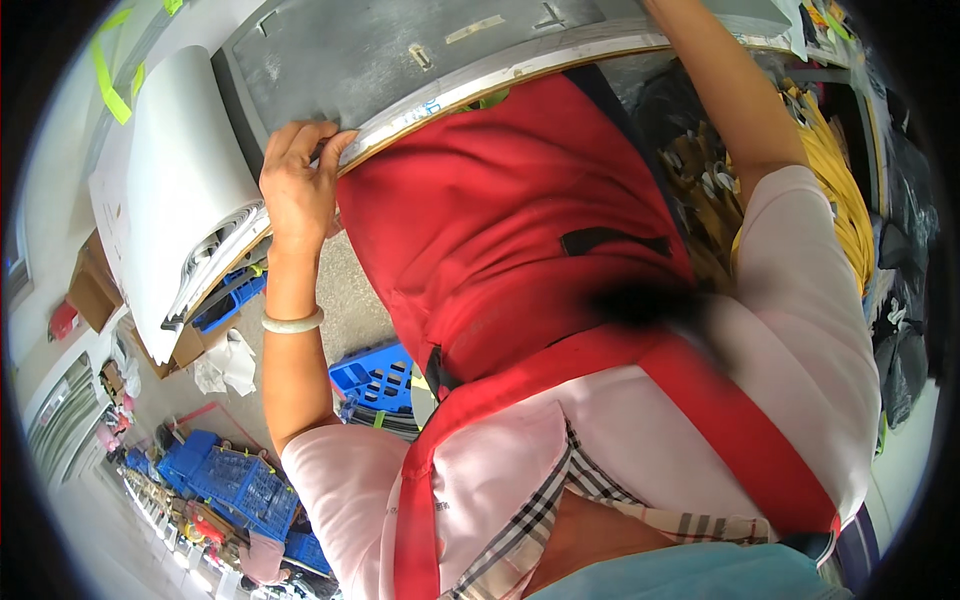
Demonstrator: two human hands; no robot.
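Observation:
My left hand (300, 185) is at the near left corner of a dark grey board (360, 50) on the worktable. Its fingers are bent over the board and the thumb lies along the front edge, so the hand looks closed on it. Slots and strips of tape mark the board's surface. My right forearm (715, 80) reaches up past the top of the picture, and the hand at its end is out of sight. White tape covers the table's front edge (500, 75), which runs just beyond my red apron (520, 200).
A thick roll of white sheets (185, 150) stands left of the board. Below lie a blue plastic crate (375, 375) and crumpled white paper (225, 362) on the floor. Blue crates (240, 490) fill the lower left. Yellow fabric (840, 190) and brown pieces (705, 190) are stacked at the right.

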